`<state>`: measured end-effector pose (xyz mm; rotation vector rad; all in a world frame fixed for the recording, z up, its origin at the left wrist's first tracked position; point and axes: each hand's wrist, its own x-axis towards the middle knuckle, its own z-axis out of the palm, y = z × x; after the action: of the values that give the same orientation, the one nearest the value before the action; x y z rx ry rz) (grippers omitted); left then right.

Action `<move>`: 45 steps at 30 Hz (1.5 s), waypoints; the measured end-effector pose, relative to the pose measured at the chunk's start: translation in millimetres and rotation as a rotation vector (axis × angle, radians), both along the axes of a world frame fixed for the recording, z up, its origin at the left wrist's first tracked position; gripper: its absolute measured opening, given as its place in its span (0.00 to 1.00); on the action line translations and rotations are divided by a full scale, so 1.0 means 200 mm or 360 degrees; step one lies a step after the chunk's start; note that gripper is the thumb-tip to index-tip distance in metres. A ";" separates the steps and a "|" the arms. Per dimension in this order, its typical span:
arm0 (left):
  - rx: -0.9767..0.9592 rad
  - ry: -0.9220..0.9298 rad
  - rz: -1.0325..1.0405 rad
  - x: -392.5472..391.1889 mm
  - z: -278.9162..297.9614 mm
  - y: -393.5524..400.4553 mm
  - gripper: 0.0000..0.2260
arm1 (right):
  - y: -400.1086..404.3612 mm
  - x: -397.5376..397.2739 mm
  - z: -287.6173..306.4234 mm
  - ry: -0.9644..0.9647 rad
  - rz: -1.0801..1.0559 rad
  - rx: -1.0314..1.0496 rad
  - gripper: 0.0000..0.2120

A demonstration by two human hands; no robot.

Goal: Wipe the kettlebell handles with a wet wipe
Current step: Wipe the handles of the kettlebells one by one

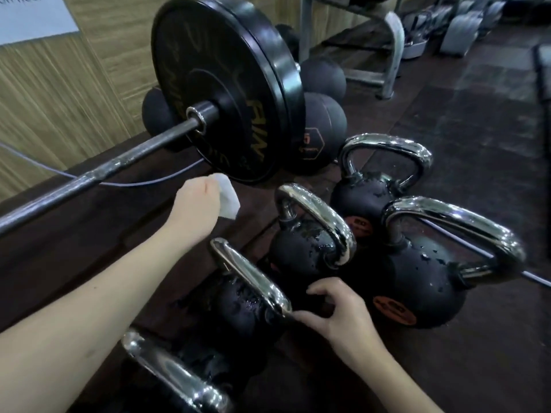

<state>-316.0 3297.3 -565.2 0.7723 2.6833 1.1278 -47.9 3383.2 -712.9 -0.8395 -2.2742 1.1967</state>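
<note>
Several black kettlebells with chrome handles stand on the dark floor. My left hand (pixel 196 204) grips a white wet wipe (pixel 228 198) in the air, left of one chrome handle (pixel 319 216). My right hand (pixel 337 311) hovers low with loosely curled fingers, its thumb tip beside the right end of the nearer kettlebell's handle (pixel 253 275); it holds nothing. Two more kettlebells (pixel 387 186) (pixel 423 281) stand to the right, and one handle (pixel 176 374) shows at the bottom edge.
A barbell (pixel 98 174) with a large black plate (pixel 226 93) crosses the left side above the floor. Black medicine balls (pixel 322 135) lie behind the plate. A thin cable (pixel 143 183) runs along the floor. A grey rack (pixel 390 46) stands at the back.
</note>
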 end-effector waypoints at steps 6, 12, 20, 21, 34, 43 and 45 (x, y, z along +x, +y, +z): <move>0.0116 0.0129 -0.0063 0.04 0.03 0.25 0.20 | 0.13 0.02 0.10 0.0213 -0.0379 -0.0385 0.38; -0.0129 0.0399 -0.1141 0.35 -0.03 0.36 0.21 | 0.27 -0.05 0.12 -0.0168 -0.0259 -0.0347 0.29; -0.0236 0.1075 -0.1679 0.41 -0.07 0.39 0.19 | 0.34 -0.07 0.09 -0.0157 -0.0242 -0.0318 0.28; -0.0300 0.1150 -0.1660 0.38 -0.05 0.40 0.18 | 0.34 -0.06 0.08 -0.0142 -0.0240 -0.0318 0.29; -0.0427 0.1707 -0.1771 0.60 -0.11 0.37 0.15 | 0.38 -0.05 0.06 -0.0208 -0.0238 -0.0355 0.22; -0.0191 0.1370 -0.1271 0.31 -0.12 0.44 0.10 | 0.38 -0.07 0.01 -0.0124 -0.0221 -0.0402 0.42; -0.0179 0.0726 -0.0953 0.22 -0.15 0.46 0.12 | 0.38 -0.07 0.00 -0.0135 -0.0228 -0.0399 0.44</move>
<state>-272.6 3388.8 -596.0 1.8299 2.4912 0.7040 -62.2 3460.2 -712.0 -1.1449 -2.1143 1.4224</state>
